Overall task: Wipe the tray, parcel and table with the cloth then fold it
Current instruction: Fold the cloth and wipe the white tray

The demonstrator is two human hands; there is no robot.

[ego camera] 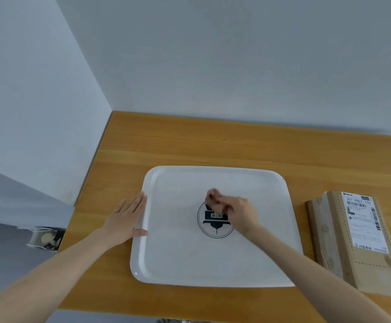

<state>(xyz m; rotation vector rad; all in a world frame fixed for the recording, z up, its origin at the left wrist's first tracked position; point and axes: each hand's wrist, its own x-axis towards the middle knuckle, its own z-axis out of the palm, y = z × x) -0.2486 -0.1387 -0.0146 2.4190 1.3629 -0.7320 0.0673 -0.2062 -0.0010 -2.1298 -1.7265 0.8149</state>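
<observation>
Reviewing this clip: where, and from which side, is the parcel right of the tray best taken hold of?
Across its narrow width, from above, I'd judge: the parcel lies flat, label up, with its long edges running away from the person, so thumb and fingers can likely clamp them. The tray sits apart on its left, leaving finger room.

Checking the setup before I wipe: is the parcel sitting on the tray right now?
No, the parcel lies on the table to the right of the tray, with a strip of bare wood between them.
</observation>
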